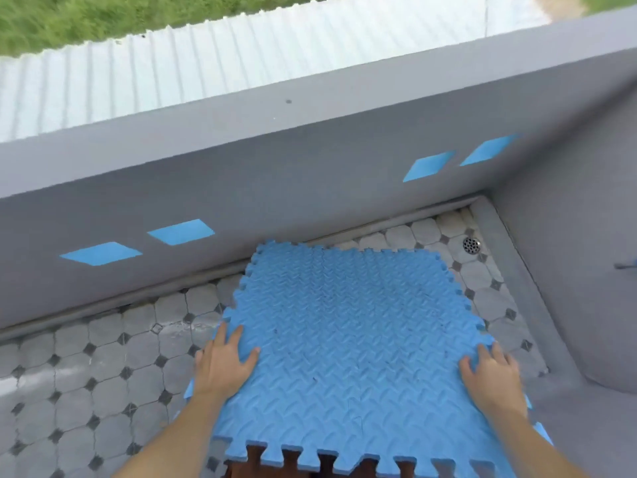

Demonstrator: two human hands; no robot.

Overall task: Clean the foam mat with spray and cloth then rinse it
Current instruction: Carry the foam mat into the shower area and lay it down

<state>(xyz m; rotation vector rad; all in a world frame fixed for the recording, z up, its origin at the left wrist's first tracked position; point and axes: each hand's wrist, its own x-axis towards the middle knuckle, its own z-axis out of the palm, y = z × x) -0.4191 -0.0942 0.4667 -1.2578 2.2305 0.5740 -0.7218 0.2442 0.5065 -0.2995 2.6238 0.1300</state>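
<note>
- Head view: a blue foam mat (348,339) with jigsaw edges and a ridged tread pattern is held out over a floor (86,374) of grey octagonal tiles, its far edge near the low grey wall (241,188).
- The left hand (224,363) grips the mat's left edge, fingers spread a little on top, thumb pointing inward across the surface.
- The right hand (491,377) holds the right edge the same way, fingers slightly apart and lying on the top face; whether anything curls underneath I cannot tell.
- A round metal drain (471,244) sits in the floor's far right corner, just beyond the mat.
- Blue diamond shapes (181,231) mark the wall; past it lie a white corrugated roof (172,70) and grass (69,19).
</note>
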